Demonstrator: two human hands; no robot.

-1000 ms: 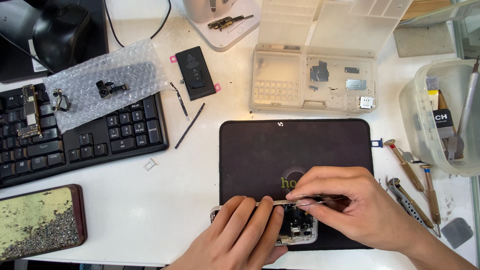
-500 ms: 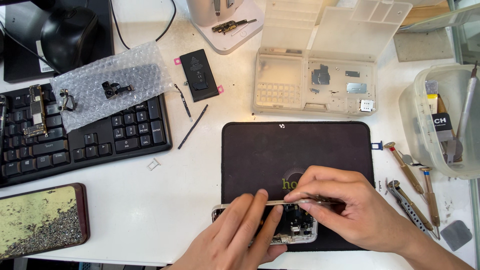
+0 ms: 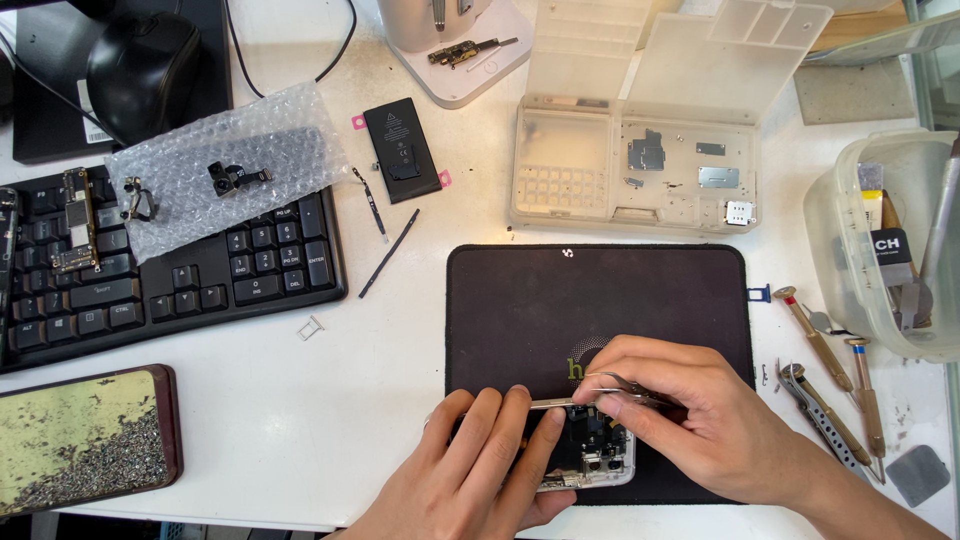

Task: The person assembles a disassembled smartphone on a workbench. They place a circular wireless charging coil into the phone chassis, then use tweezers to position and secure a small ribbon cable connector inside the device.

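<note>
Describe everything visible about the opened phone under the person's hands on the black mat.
The opened phone lies flat at the near edge of the black mat, its back cover off. A pale metal frame surrounds dark internal parts, with small camera modules showing. The left hand covers its left part, fingers steadying it. The right hand holds silver tweezers crossing above it; whether their tips touch anything is hidden. Much of the phone is covered.

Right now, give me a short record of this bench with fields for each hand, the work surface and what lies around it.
left hand: steadies opened phone
right hand: grips metal tweezers, tips over the phone
surface: black mat on white table
right of mat: screwdrivers
above mat: clear parts box, lid open
left: keyboard, bubble wrap, loose battery
</note>
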